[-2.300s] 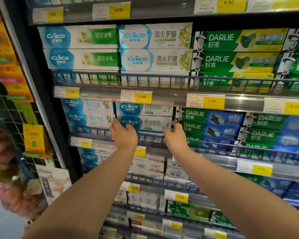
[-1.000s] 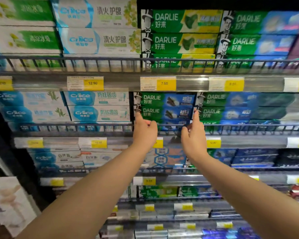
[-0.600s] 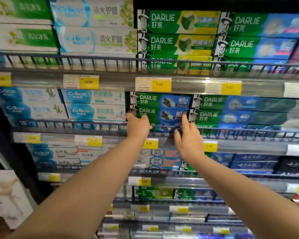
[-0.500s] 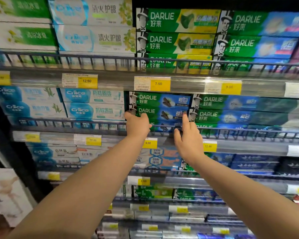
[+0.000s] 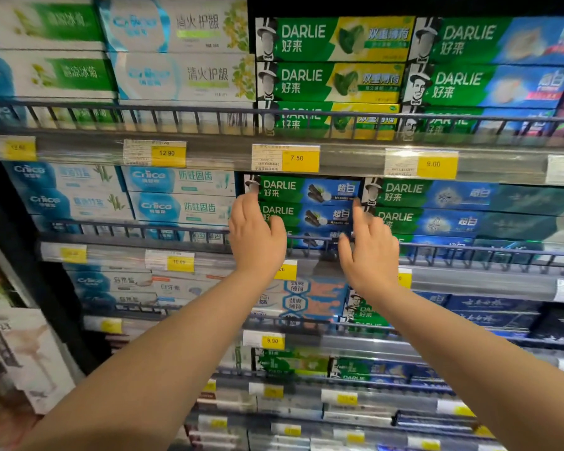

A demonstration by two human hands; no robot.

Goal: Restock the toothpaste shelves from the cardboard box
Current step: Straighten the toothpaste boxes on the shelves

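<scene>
The Darlie stack [image 5: 303,203] sat full on the middle shelf [image 5: 489,283], behind its wire rail [image 5: 469,253]. The left hand [image 5: 256,237] at its 8 o'clock and right hand [image 5: 370,252] at 4 o'clock touched its ends, fingers straight, holding nothing. Likely only squaring-up remained; the cardboard box was unseen.
</scene>
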